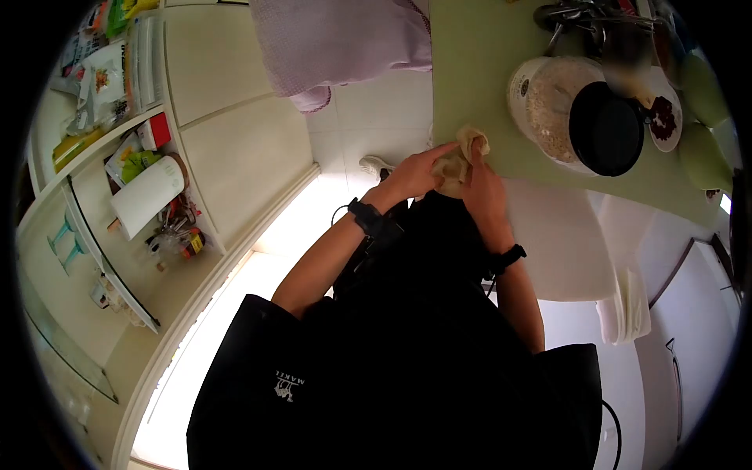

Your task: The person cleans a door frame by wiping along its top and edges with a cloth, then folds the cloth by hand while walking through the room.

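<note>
At the near left corner of a green tabletop [470, 78], both hands are on a thin, pale yellow, curled sheet [451, 174] whose kind I cannot make out. My left hand [415, 175] pinches its left side, the index finger reaching across toward the top. From the right, my right hand [485, 197] grips it, with fingertips in the curled upper end. To the right stands a large white tub [548, 102] of pale, grainy food. A black round dish [605, 129] overlaps the tub's right side.
A white plate [665, 125] with dark red pieces lies beyond the black dish. Metal utensils [576, 16] sit at the back. A pink cloth-covered piece [345, 39] stands left of the table. Cabinet shelves [168, 149] with packages and a paper roll [149, 196] line the left. A white chair [556, 235] is at right.
</note>
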Tool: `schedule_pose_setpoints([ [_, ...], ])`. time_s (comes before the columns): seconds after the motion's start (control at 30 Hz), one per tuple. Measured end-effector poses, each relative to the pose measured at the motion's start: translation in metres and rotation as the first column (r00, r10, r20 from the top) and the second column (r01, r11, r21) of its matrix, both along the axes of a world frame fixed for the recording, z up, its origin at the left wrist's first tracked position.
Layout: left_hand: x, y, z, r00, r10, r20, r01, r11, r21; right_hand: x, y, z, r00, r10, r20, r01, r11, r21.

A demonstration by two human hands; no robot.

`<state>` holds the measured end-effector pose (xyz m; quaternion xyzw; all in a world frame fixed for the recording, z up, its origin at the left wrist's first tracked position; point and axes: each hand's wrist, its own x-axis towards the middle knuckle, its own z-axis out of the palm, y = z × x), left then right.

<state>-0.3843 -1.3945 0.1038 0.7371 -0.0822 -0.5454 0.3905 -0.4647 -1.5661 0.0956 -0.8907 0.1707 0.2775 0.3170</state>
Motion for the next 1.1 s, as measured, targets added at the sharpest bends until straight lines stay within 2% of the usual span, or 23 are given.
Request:
schedule_pose_setpoints([
  [0.1,0.002,-0.026,0.009,0.997,-0.054,-0.056,0.051,0.997,-0.051,-0.008,-0.012,0.004,0.999,-0.016,-0.043,0.013,0.998,-0.064],
  [0.2,-0.006,-0.048,0.006,0.970,-0.090,0.224,0.130,0.977,-0.171,0.001,-0.014,-0.007,0.997,-0.071,0.007,0.071,0.997,-0.043],
  [0.27,0.000,-0.048,0.009,0.976,-0.081,0.204,0.095,0.994,-0.061,-0.002,-0.006,-0.024,0.997,-0.053,0.058,0.056,0.998,-0.039],
  [0.4,-0.004,-0.030,0.002,0.972,-0.136,0.194,0.116,0.987,0.109,0.009,0.015,0.009,0.992,-0.048,-0.119,0.049,0.999,0.008],
  [0.5,-0.020,-0.022,-0.002,0.957,-0.221,0.186,0.207,0.974,0.094,-0.014,0.026,0.003,0.994,0.015,-0.104,-0.014,1.000,0.016],
  [0.53,-0.026,-0.021,-0.005,0.967,-0.150,0.206,0.143,0.988,0.052,-0.016,0.025,-0.004,0.996,0.042,-0.078,-0.042,0.999,0.004],
  [0.63,-0.021,-0.039,-0.007,0.942,-0.185,0.280,0.150,0.978,0.143,-0.009,0.011,-0.008,0.997,0.065,0.042,-0.063,0.996,-0.056],
  [0.67,-0.016,-0.046,-0.008,0.930,-0.160,0.331,0.125,0.984,0.125,0.002,0.005,-0.009,0.993,0.068,0.099,-0.061,0.995,-0.078],
  [0.73,-0.006,-0.056,-0.008,0.899,-0.108,0.424,0.077,0.993,0.089,0.021,-0.005,-0.017,0.996,0.080,0.040,-0.077,0.995,-0.069],
  [0.83,0.008,-0.064,-0.005,0.907,-0.235,0.348,0.166,0.962,0.216,0.025,0.001,-0.021,0.993,0.115,0.016,-0.114,0.990,-0.080],
  [0.9,-0.006,-0.053,-0.009,0.901,-0.141,0.410,0.099,0.988,0.122,0.012,0.007,-0.014,0.993,0.103,0.058,-0.098,0.992,-0.074],
  [0.93,-0.013,-0.048,-0.008,0.893,-0.094,0.439,0.069,0.995,0.071,0.002,0.009,-0.014,0.993,0.083,0.084,-0.082,0.997,-0.014],
  [1.03,-0.032,-0.042,-0.002,0.934,-0.044,0.354,0.036,0.999,0.031,-0.031,0.010,-0.020,0.990,0.013,0.137,-0.030,0.992,0.120],
  [1.07,-0.039,-0.048,-0.011,0.966,-0.029,0.258,0.022,0.999,0.028,-0.039,0.008,-0.020,0.990,-0.012,0.138,-0.007,0.991,0.136],
  [1.1,-0.044,-0.057,-0.019,0.926,0.075,0.370,-0.047,0.995,-0.083,-0.048,0.006,-0.024,0.990,-0.036,0.133,0.015,0.988,0.153],
])
